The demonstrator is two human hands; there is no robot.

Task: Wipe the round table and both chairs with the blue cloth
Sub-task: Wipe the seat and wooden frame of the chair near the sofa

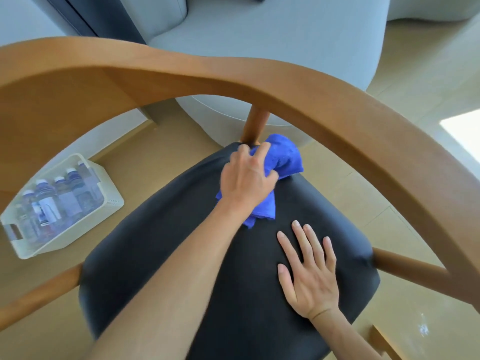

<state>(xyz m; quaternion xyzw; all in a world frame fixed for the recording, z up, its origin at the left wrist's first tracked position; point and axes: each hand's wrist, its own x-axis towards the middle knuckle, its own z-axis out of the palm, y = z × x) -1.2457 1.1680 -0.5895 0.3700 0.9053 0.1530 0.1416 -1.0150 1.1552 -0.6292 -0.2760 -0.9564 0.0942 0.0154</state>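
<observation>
A chair with a black padded seat [168, 242] and a curved wooden backrest [233, 74] fills the head view. My left hand [246, 178] grips the bunched blue cloth [285, 154] and presses it on the far part of the seat, close to the wooden back post [255, 126]. Part of the cloth trails out under my wrist. My right hand [309, 271] lies flat on the right side of the seat, palm down, fingers spread, holding nothing. The round table is not in view.
A white plastic basket [111, 201] with several bottles stands on the floor to the left of the chair. A grey upholstered sofa [259, 35] stands just behind the backrest. Tan floor surrounds the chair.
</observation>
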